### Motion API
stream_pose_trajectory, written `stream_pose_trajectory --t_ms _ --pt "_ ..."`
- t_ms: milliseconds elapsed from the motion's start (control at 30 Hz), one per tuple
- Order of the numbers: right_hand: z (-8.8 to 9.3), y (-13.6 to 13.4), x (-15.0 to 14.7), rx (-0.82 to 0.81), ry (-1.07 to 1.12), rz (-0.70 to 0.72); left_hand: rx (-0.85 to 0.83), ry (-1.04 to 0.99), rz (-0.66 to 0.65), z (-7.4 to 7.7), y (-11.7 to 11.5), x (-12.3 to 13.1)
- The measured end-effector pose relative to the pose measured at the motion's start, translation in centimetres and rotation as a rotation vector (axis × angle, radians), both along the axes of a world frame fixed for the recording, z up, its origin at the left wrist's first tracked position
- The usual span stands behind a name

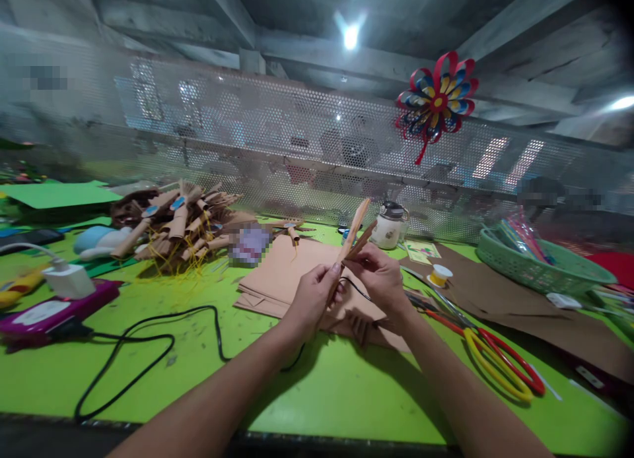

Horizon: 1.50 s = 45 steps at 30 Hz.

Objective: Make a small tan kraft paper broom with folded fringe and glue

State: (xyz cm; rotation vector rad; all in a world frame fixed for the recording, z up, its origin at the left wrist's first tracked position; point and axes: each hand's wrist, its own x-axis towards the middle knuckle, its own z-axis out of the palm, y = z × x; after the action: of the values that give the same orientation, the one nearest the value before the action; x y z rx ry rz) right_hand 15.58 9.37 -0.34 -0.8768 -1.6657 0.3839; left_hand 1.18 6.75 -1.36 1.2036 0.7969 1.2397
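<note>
brown paper, pale and dark strips [355,228], held up between both hands, above the far right part of a brown paper stack [277,280]. left hand [317,288] closed around lower end of the strips, thumb on top. right hand [379,276] just beside it, fingers pinched on the darker strip. strips tilt up, far ends free. stack lies flat on bright green surface [307,405], small dark scraps scattered about. fan-folded brown piece [360,325] on near part of stack, between the forearms.

right side: scissors [481,334] with red and yellow handles, loops toward near edge; yellow thread spool [438,276] farther back; green plastic basket [545,263] at far right with colourful plastic-looking items inside. dark-lidded jar [389,228] stands upright beyond the hands.

left side: heap of rolled brown paper pieces [181,230], yellow threads hanging, some with blue spots. near left: purple power strip [47,316], white charger [69,281] plugged in, black cable [216,325] looping over surface. perforated metal screen [277,128] behind, red-blue-yellow flower ornament [438,101] high on right.
</note>
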Motion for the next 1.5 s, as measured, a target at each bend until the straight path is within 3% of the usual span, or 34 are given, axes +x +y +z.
stream_pose_trajectory --t_ms 333,933,1267,1500 --pt "-0.5 0.0 0.0 0.052 -0.089 -0.029 0.043 0.078 0.014 -1.5 1.3 -0.3" --pt "-0.4 -0.5 -0.4 -0.022 -0.066 -0.113 0.024 0.175 0.026 -1.2 1.3 -0.5" --pt "-0.2 -1.1 -0.1 -0.133 0.011 -0.055 0.034 0.213 0.053 -1.0 1.2 -0.5" --pt "-0.4 -1.1 -0.7 -0.208 0.013 -0.108 0.028 0.213 0.052 -1.0 1.1 -0.4"
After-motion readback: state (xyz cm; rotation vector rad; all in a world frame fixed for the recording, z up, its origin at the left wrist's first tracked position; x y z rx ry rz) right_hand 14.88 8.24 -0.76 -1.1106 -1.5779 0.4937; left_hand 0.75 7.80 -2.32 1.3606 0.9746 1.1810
